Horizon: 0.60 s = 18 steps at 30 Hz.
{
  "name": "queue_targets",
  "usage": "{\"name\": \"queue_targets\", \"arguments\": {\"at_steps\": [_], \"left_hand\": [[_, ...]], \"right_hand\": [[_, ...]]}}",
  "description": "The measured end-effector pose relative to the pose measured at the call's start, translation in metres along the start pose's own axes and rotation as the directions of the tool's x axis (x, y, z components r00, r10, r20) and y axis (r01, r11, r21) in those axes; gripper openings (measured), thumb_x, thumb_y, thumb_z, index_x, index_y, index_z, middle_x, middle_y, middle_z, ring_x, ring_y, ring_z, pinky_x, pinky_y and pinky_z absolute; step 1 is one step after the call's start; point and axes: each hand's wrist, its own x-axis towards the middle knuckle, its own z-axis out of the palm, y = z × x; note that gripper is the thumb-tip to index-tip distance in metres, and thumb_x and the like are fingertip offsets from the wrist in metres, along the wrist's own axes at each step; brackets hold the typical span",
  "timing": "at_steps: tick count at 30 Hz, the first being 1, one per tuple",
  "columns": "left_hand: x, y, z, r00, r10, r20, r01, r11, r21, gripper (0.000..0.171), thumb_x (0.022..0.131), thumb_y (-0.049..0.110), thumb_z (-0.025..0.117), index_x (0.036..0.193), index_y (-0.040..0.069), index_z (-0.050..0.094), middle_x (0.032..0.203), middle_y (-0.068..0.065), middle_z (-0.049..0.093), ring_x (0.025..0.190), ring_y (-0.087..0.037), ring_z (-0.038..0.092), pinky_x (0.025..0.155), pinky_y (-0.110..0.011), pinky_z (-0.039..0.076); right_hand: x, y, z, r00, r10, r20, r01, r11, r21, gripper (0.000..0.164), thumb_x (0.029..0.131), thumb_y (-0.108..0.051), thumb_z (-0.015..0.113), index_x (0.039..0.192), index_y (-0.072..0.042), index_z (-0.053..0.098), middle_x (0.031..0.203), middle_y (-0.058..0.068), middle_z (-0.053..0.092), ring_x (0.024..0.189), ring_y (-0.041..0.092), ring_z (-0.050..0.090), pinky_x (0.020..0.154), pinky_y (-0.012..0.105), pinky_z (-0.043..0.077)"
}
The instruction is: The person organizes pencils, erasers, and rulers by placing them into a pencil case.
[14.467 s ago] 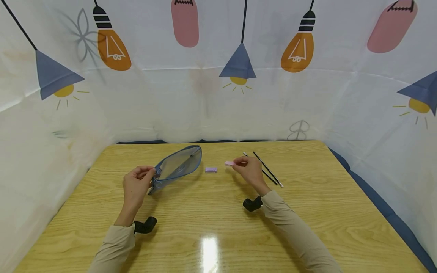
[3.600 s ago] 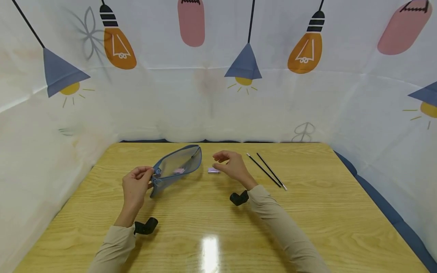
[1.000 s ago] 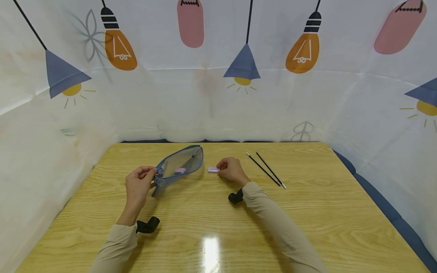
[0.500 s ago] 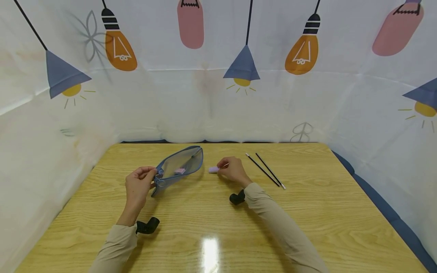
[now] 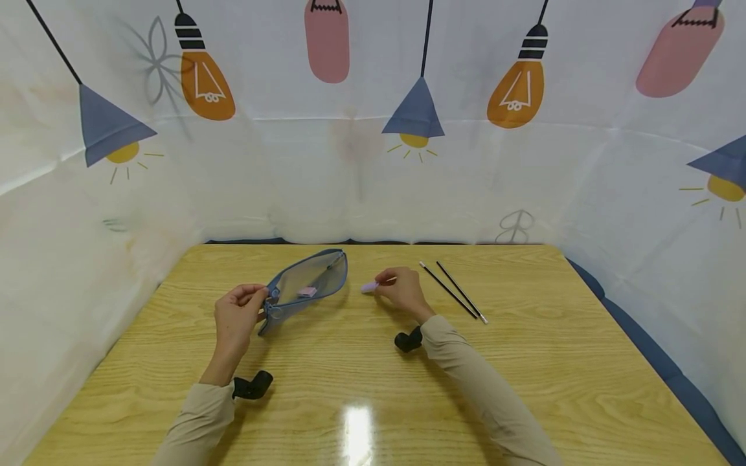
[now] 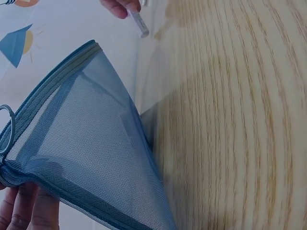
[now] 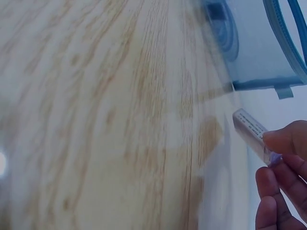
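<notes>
My left hand (image 5: 236, 320) pinches the near left corner of a blue mesh zip pouch (image 5: 311, 275), whose mouth gapes upward. A pink eraser (image 5: 307, 292) lies inside the pouch, seen through its mesh. Between thumb and fingertips my right hand (image 5: 402, 291) holds a small lilac eraser (image 5: 368, 287) by one end, just right of the pouch. Printed lettering shows on that eraser's side (image 7: 249, 132) in the right wrist view. The left wrist view shows the pouch's mesh wall (image 6: 91, 120) and a zip ring (image 6: 7, 129) near the left fingers.
Two thin black pencils (image 5: 447, 289) with white ends lie right of my right hand, their near ends close together. The wooden table (image 5: 326, 388) reaches back to a white cloth (image 5: 280, 181) printed with lamps and bulbs. Black wrist mounts (image 5: 252, 386) stick out at both wrists.
The pink eraser went from my right hand into the pouch. My right hand then took hold of the lilac eraser on the table and has drawn it slightly right. The left hand keeps its grip.
</notes>
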Motion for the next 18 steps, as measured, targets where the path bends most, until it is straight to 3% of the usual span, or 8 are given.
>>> {"name": "queue_targets", "arguments": {"at_steps": [18], "left_hand": [[0.0008,-0.0024,0.0010,0.999,0.032,0.012,-0.032,0.999,-0.003,0.023,0.094,0.014,0.066,0.104,-0.007,0.066,0.079,0.005,0.069,0.069,-0.005,0.064,0.057,-0.022,0.055]], "right_hand": [[-0.0067,-0.0050,-0.0057,0.996,-0.038,-0.080,0.042,0.998,0.057,0.009,0.082,-0.005,0.078,0.091,-0.007,0.076,0.090,0.005,0.071,0.079,0.018,0.068,0.067,0.034,0.056]]}}
